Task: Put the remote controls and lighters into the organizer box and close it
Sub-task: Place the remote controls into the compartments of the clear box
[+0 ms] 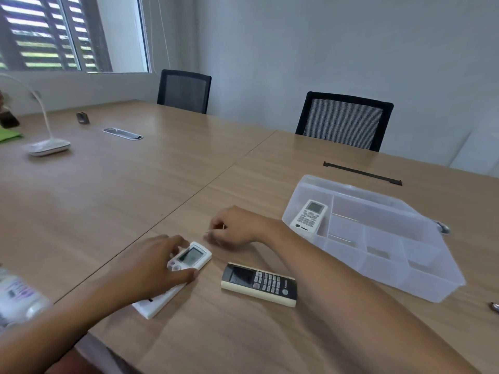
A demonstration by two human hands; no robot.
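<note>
A clear plastic organizer box (pixel 421 276) stands open on the wooden table at the right, with one white remote (pixel 309 216) lying in its far left compartment. My left hand (pixel 151 261) grips a white remote (pixel 186 261) that lies flat on the table near the front. A black-faced, cream-edged remote (pixel 259 284) lies just right of it. My right hand (pixel 236 227) rests on the table beyond the white remote, fingers curled; whether it pinches something small I cannot tell. No lighter is clearly visible.
Two black mesh chairs (pixel 344 120) stand behind the table. A white desk lamp (pixel 48 147), a cable grommet (pixel 122 133) and a small dark object (pixel 82 117) sit at the far left. A black strip (pixel 361 173) lies behind the box. A blurred white package (pixel 16 295) is at the left edge.
</note>
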